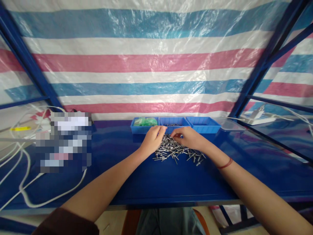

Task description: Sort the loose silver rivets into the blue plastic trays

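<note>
The left hand (153, 138), fingers curled, contents hidden, sits at the left edge of a loose pile of slim silver metal pins (171, 149), just near of open blue plastic bins (174, 120); a careless sweep could scatter them. The right hand (187, 136) bends its fingers over the pile's far right, grip unclear; tangled pins could drag neighbours along.

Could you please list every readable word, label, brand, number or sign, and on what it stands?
None can be read.
Blind rivets and blue bins: no legible marking.
Green contents in left bin, white power strip: any print too small or blurred.
Pixelated area at left: unreadable.
</note>
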{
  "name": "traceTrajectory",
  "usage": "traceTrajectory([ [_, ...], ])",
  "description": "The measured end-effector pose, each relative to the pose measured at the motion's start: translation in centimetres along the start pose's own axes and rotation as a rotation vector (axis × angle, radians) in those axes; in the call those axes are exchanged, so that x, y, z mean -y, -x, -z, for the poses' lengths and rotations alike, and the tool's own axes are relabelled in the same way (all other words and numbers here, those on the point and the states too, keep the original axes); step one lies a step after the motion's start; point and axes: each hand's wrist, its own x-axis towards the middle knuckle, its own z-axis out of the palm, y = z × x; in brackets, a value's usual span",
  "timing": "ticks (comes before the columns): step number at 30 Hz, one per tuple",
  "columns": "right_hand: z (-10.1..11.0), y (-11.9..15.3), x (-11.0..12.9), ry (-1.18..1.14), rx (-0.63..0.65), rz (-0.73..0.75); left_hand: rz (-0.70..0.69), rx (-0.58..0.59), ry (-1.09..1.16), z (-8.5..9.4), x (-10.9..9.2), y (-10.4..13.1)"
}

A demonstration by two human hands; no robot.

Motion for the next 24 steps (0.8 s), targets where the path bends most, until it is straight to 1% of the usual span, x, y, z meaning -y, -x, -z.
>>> traceTrajectory([
  [2, 0.3, -0.1, 0.0, -0.094, -0.068, -0.003, 0.022, -0.001, 0.042, -0.1, 0.0, 0.4],
  [4, 0.4, -0.3, 0.0, -0.23, -0.105, 0.007, 0.056, -0.017, 0.095, -0.1, -0.1, 0.5],
  [7, -0.3, -0.5, 0.1, -0.457, -0.134, 0.002, 0.091, -0.05, 0.181, -0.2, -0.2, 0.5],
  [11, -1.6, -0.3, 0.5, -0.697, -0.228, -0.082, 0.12, -0.042, 0.282, 0.0, 0.0, 0.6],
  [13, -2.0, 0.0, 1.0, -0.775, -0.28, -0.128, 0.114, -0.048, 0.307, 0.1, -0.1, 0.7],
  [15, -2.1, 0.3, 1.5, -0.848, -0.302, -0.177, 0.088, -0.079, 0.312, 0.3, -0.4, 0.8],
  [18, -2.0, 0.6, 2.1, -0.923, -0.303, -0.233, 0.038, -0.113, 0.31, 0.6, -0.9, 0.8],
  [20, -1.9, 0.7, 2.2, -0.925, -0.332, -0.236, 0.025, -0.115, 0.313, 0.7, -1.0, 0.8],
  [24, -1.8, 0.7, 2.3, -0.828, -0.443, -0.142, 0.058, -0.123, 0.314, 0.7, -1.0, 0.9],
])
